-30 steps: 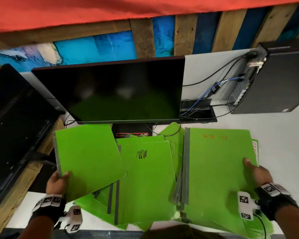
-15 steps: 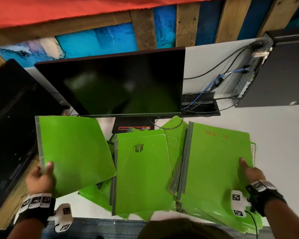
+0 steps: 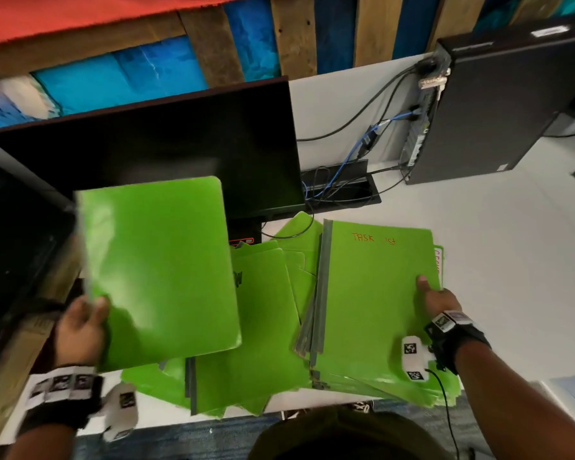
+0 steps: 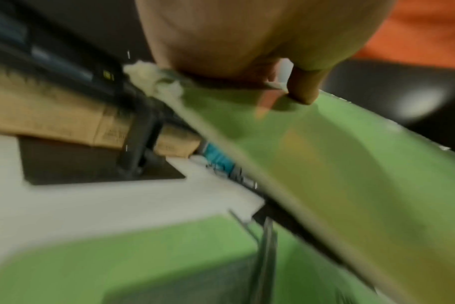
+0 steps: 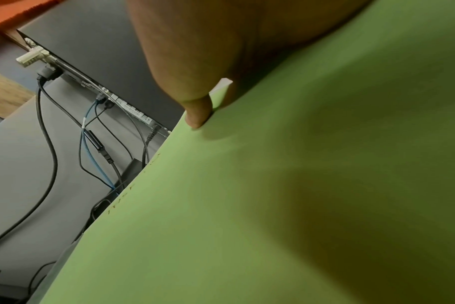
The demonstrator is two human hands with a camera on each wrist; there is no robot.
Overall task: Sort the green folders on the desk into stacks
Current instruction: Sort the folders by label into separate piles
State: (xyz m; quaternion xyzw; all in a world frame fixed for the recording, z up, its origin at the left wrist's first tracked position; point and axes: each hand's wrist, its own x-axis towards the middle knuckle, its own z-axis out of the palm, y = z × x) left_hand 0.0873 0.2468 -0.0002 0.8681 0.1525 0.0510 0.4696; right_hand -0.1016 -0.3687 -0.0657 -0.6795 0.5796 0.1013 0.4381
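My left hand (image 3: 87, 313) pinches the lower left edge of a plain green folder (image 3: 160, 270), raised and tilted above the desk; the left wrist view shows my thumb on that folder (image 4: 351, 164). At the right, a stack of green folders topped by one lettered "TASK" in red (image 3: 372, 293) lies flat. My right hand (image 3: 435, 297) grips that stack's right edge, thumb on the top cover (image 5: 273, 195). Between the two, several loose green folders (image 3: 263, 313) overlap in a pile, partly hidden under the raised folder.
A black monitor (image 3: 166, 151) stands right behind the folders, with a second dark screen (image 3: 17, 234) at the left. A black computer case (image 3: 498, 107) with cables (image 3: 362, 147) sits at the back right. White desk surface (image 3: 512, 260) shows to the right of the stack.
My left hand has swung the plain folder rightward and upward, so it now hangs over the middle pile. The right hand has stayed on the labelled stack.
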